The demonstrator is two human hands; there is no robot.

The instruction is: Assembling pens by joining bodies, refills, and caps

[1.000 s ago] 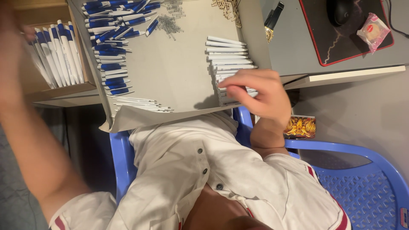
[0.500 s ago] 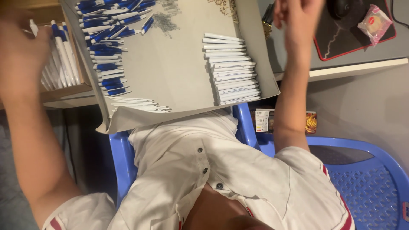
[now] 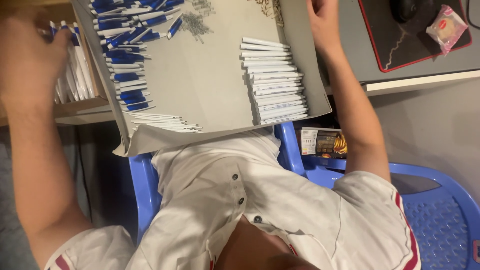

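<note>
Upper left: left hand over pens in box, grip blurred, cannot tell. Top centre: right hand at tray edge, fingers cropped, cannot tell. Best to lift few pens, aligned, steadying tray.

left hand blurred, right hand fingers cropped

Setting: small desk workstation, home or small office, used for hand assembly of pens.

A grey desk carries a black mouse mat with red edge, a dark mouse and a wrapped snack. A grey cardboard sheet holds rows of white pen barrels and blue-and-white pens. A blue plastic chair stands beside the person's seat.
</note>
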